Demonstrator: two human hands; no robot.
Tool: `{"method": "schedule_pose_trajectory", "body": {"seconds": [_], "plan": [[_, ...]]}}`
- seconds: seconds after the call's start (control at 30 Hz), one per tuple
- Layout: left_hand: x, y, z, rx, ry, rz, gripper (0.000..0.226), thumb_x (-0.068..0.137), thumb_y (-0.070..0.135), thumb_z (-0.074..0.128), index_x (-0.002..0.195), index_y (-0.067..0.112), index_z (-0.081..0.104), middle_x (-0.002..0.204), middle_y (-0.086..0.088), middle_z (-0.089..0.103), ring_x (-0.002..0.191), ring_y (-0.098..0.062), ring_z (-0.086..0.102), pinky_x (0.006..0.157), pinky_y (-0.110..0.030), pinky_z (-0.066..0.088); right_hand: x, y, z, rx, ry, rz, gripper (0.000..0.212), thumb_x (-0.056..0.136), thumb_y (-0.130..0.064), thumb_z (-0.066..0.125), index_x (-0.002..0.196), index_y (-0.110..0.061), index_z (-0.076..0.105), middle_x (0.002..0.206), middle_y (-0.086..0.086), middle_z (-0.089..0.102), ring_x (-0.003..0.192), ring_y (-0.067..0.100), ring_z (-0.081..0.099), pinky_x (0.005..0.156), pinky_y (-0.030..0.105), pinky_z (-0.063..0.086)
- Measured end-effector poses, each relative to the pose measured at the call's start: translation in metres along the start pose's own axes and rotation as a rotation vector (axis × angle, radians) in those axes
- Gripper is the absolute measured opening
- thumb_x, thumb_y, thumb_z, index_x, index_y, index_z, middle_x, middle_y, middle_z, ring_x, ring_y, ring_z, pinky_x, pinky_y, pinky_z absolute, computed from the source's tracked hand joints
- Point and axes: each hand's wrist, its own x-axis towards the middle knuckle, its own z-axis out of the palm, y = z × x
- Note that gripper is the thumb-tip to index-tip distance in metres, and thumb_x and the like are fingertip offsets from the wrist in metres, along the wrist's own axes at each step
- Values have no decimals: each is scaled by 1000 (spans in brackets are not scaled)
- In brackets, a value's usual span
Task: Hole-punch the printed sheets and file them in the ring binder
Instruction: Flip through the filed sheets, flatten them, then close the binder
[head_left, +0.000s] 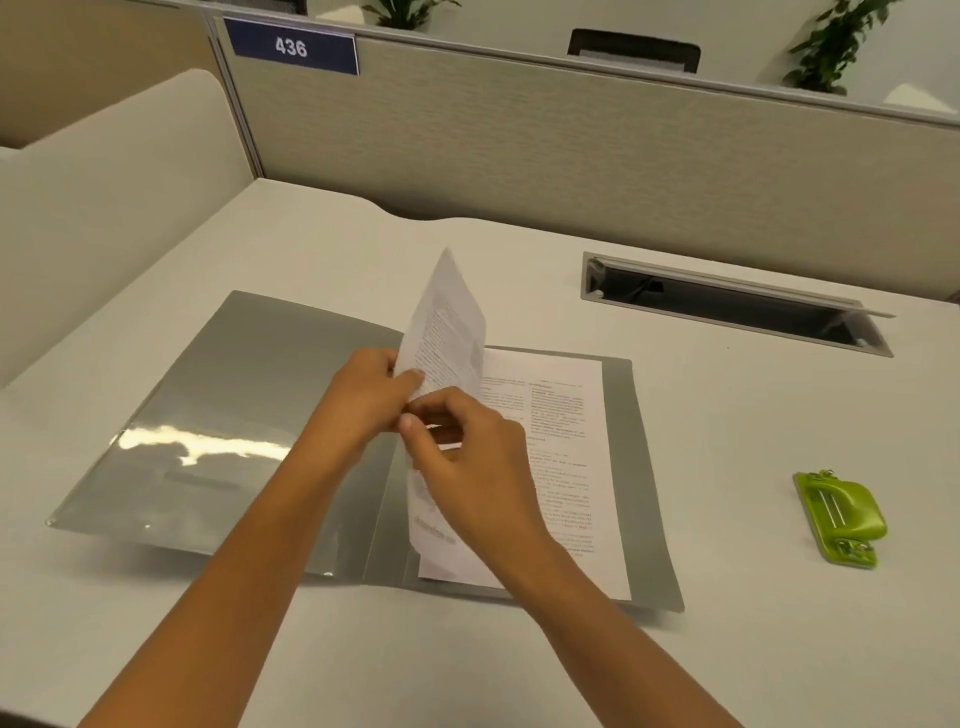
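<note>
Pinching the raised sheet near its lower inner edge, the left hand and the right hand meet almost touching over the spine of the open ring binder. From the head view, this sheet stands nearly upright, its long axis running away from the grip and up. Its punched edge probably lies just below the fingers; the rings are hidden, so I cannot tell whether it is threaded. Both hands are equally near. One sheet or stack lies flat right of the grip. One green hole punch sits well apart, farther right. One binder, one punch, two hands.
</note>
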Motion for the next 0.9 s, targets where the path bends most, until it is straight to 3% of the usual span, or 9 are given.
{"method": "schedule_pose_trajectory", "body": {"seconds": [0.1,0.23,0.3,0.37,0.47,0.53,0.63,0.73,0.9], "plan": [[6,-7,-16,-48,-88,-57,18,95,12,54,101,6,69,99,-14,73,84,-28,72,80,-43,58,0,13,-8,-17,-8,49,13,94,-36,57,103,-30,63,98,-19,65,83,-7,61,62,-5,42],[15,-18,-36,-143,-112,-125,15,94,9,55,99,4,68,90,-11,76,76,-25,73,72,-38,57,-4,46,-30,-202,163,183,11,93,-24,59,102,-23,65,101,-11,67,83,-2,60,62,-2,43],[19,-21,-45,-169,-125,-167,13,94,9,55,92,5,68,78,-6,77,68,-21,74,62,-34,58,-6,67,-43,-431,219,296,21,94,-24,58,111,-16,66,110,-1,67,96,10,62,78,13,47],[22,-24,-54,-198,-144,-205,12,94,7,55,91,3,66,74,-5,76,63,-20,73,53,-30,59,-7,86,-54,-682,145,450,34,94,-31,56,120,-9,58,121,7,59,109,24,57,88,29,45],[25,-29,-62,-208,-145,-239,11,93,6,55,95,1,65,74,-7,76,63,-21,73,50,-30,59,-8,99,-62,-852,61,727,60,89,-46,61,126,-2,43,128,12,44,115,31,48,83,34,44],[26,-33,-64,-209,-154,-259,12,93,7,56,97,1,65,76,-7,77,64,-21,74,50,-30,59,-6,104,-63,-918,22,768,71,85,-50,64,128,0,39,127,13,45,116,29,48,87,34,45],[24,-38,-64,-223,-151,-283,16,93,9,56,102,-1,66,84,-11,76,66,-22,74,52,-31,59,-2,109,-66,-802,77,781,73,81,-42,72,129,1,37,127,15,48,114,28,52,87,32,47],[23,-42,-65,-229,-120,-303,21,93,9,57,109,-4,63,99,-16,72,72,-25,73,58,-35,60,-1,110,-76,-652,147,789,61,81,-26,76,123,1,42,121,15,58,107,29,60,74,29,45],[21,-45,-65,-234,-118,-315,24,94,5,53,114,-6,60,102,-17,70,83,-29,68,59,-33,61,-9,111,-93,-522,286,725,30,74,-18,82,93,-2,66,97,13,71,70,24,57,57,24,41]]}}
